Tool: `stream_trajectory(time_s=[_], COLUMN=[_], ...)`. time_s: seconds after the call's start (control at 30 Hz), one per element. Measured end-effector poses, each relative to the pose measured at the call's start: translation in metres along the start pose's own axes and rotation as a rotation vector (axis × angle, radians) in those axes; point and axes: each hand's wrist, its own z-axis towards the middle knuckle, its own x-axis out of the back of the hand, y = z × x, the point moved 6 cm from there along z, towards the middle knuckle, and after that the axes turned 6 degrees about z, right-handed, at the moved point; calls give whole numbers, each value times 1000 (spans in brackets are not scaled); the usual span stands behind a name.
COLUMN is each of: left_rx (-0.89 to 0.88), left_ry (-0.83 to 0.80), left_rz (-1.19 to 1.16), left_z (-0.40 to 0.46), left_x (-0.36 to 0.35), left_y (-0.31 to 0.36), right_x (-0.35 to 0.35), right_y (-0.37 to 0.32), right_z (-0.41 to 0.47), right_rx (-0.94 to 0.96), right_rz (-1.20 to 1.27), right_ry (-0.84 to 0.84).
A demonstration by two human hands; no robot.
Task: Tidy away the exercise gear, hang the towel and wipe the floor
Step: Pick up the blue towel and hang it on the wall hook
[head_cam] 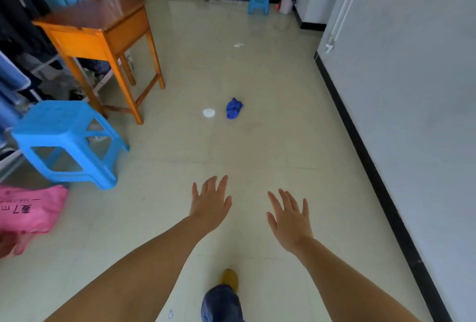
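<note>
Both grips are empty: the left hand [211,203] and right hand [289,218] reach forward over the floor [270,146] with fingers spread and straight, probably held out for balance while walking. Well ahead of them, slightly right of the left hand, a crumpled blue cloth [234,108] lies on the floor just beside a white spot [209,112]; it looks left there for wiping. Whether the spot is a spill or a disc is unclear. A pink bag [28,209], far left of the hands, is blurred and cut off.

Crumpled blue cloth [234,108] on floor [257,146]
</note>
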Motion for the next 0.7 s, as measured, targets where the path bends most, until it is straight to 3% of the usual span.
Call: stream_trajectory(time_s=[0.4, 0.7], left_rx=[131, -19], left_ry=[48, 28], left_rz=[-61, -28], left_z=[223, 440], left_x=[81, 122], left_y=[-150, -230], right_x=[90, 127], right_y=[-99, -133], right_z=[272, 496], right_rx=[181, -34], right_rz=[-17, 25], right_ry=[13, 19])
